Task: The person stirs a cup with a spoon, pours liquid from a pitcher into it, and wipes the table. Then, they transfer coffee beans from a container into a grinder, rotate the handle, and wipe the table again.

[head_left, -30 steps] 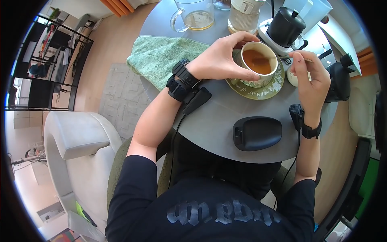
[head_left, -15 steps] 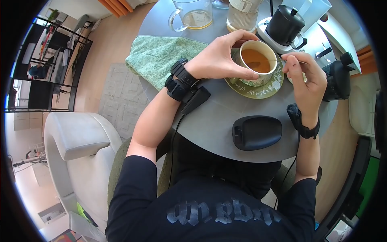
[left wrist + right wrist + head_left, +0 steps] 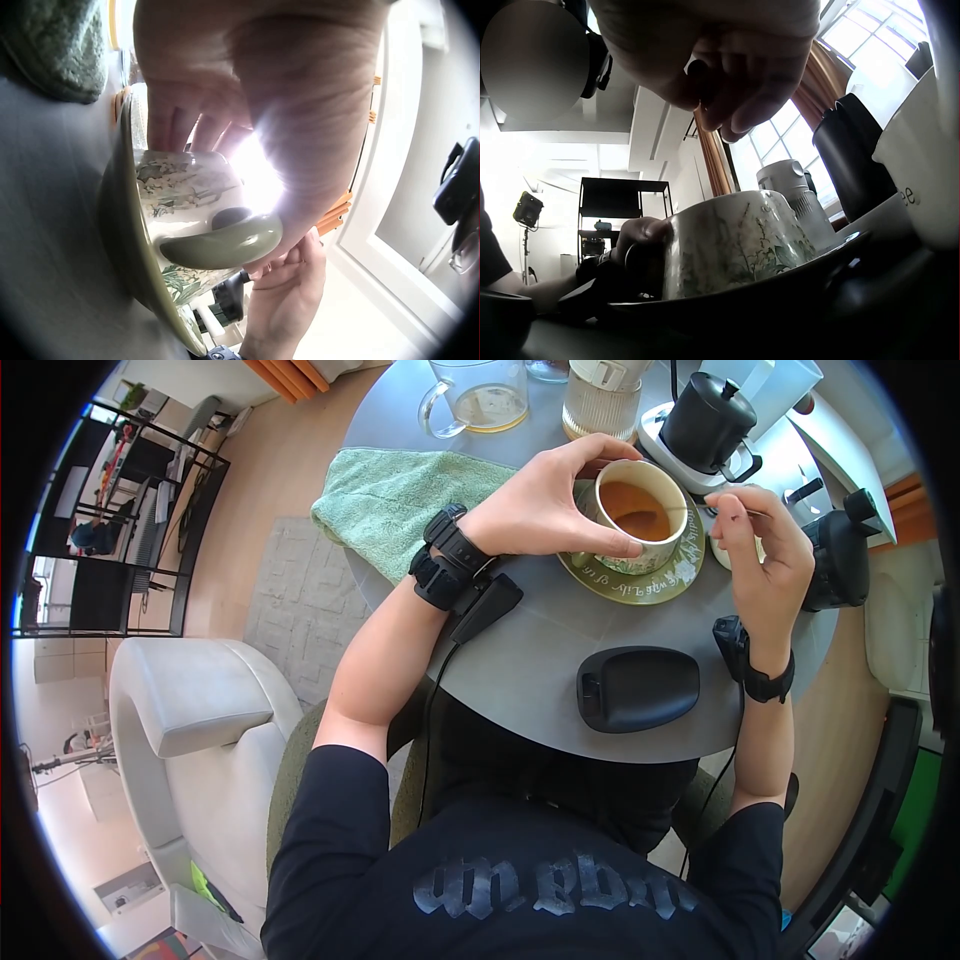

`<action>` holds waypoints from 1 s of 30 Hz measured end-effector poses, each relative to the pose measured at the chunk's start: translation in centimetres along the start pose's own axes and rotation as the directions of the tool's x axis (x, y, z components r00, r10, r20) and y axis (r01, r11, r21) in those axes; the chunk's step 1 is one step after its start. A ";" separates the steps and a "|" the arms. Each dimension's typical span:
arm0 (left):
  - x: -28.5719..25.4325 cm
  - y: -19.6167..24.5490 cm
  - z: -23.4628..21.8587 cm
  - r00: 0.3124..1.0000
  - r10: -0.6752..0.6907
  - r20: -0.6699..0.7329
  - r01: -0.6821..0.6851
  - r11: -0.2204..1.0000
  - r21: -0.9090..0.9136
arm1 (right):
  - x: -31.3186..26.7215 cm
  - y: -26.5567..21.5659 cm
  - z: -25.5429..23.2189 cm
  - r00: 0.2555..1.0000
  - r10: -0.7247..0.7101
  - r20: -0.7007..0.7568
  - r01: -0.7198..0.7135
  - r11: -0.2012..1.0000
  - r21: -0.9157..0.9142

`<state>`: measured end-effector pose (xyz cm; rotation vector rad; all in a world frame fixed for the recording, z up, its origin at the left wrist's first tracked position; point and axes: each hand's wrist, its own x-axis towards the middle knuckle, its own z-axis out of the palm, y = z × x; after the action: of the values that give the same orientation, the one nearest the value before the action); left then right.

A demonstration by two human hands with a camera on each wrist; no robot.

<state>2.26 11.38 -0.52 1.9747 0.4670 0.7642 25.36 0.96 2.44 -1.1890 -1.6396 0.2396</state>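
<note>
A floral teacup [image 3: 180, 187] with amber tea [image 3: 625, 498] stands on a green saucer [image 3: 640, 592] with white lettering. My left hand [image 3: 545, 500] holds the cup round its sides, thumb on the near side and fingers on the far side. In the left wrist view the cup's green handle [image 3: 225, 244] shows below the palm. My right hand [image 3: 768, 560], right of the cup, pinches the thin handle of a teaspoon [image 3: 698, 507] between thumb and fingers. The spoon crosses the cup's right rim, and its bowl lies in the tea.
A green towel [image 3: 410, 495] lies left of the cup. Behind stand a glass mug [image 3: 490, 405], a ribbed container [image 3: 602, 405] and a black kettle [image 3: 708, 425] on a white base. A black French press [image 3: 838, 560] stands right; a black rounded case [image 3: 640, 690] lies in front.
My right hand shifted slightly left toward the cup, then a little back right, and the spoon moved about in the tea. My left hand kept its hold on the cup.
</note>
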 end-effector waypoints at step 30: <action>0.0 -0.1 0.0 1.000 0.011 -0.006 -0.011 1.000 0.018 | 0.3 -0.2 0.4 1.000 -0.005 0.008 0.004 0.998 0.066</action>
<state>2.26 11.44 -0.57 1.9938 0.4688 0.7750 24.88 1.23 2.54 -1.1359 -1.6286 0.2937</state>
